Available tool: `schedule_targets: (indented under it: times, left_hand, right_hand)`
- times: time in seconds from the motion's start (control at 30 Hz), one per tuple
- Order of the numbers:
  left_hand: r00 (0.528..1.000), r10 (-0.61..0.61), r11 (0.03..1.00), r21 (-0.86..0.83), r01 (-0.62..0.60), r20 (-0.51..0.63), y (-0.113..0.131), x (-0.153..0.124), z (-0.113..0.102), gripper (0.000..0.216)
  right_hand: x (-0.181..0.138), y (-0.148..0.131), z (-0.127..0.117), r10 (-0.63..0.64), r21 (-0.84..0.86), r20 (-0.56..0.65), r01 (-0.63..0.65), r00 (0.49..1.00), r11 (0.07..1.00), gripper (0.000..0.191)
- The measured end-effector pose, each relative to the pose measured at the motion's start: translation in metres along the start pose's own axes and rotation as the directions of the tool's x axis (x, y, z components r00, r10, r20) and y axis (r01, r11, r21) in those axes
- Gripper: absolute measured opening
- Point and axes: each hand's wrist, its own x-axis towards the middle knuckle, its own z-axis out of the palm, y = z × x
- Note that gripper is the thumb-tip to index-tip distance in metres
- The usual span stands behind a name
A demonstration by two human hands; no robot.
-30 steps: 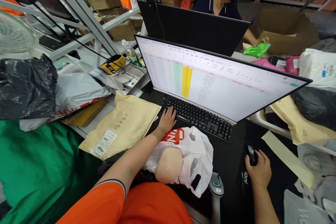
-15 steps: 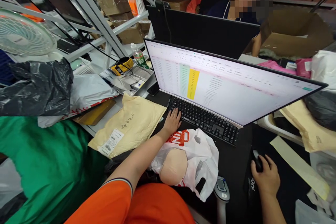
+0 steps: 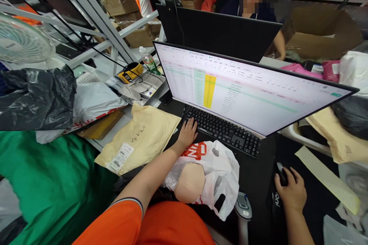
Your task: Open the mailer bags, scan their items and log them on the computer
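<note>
My left hand (image 3: 187, 133) lies on the left end of a black keyboard (image 3: 227, 132), fingers stretched over the keys. My right hand (image 3: 292, 191) is wrapped round a black computer mouse (image 3: 282, 174) on a dark mat. Behind the keyboard stands a monitor (image 3: 253, 92) with a spreadsheet that has a green and a yellow column. In front of me lies a white plastic bag (image 3: 221, 172) with red print, and on it a beige rounded, cup-shaped piece (image 3: 190, 183). A grey handheld scanner (image 3: 243, 206) sits between the bag and the mouse.
A yellow padded envelope (image 3: 143, 134) lies beside my left forearm. At left are a black plastic bag (image 3: 37, 97), a green sack (image 3: 51, 187) and a fan (image 3: 23, 42). A bottle (image 3: 150, 61) stands by the monitor. Another person (image 3: 258, 9) sits behind the second screen.
A light green band now crosses a row of the spreadsheet. The view has shifted slightly, and the person opposite has moved a little left. My hands stay in place.
</note>
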Motion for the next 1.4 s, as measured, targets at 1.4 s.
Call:
schedule_targets:
  times: [1.4]
  left_hand:
    - [0.998,0.063,0.995,-0.073,-0.064,-0.020,-0.0012,0.0016,0.0059,0.062]
  right_hand:
    - [-0.0038,0.0025,0.0008,0.109,0.039,0.051,-0.111,0.993,0.993,0.059]
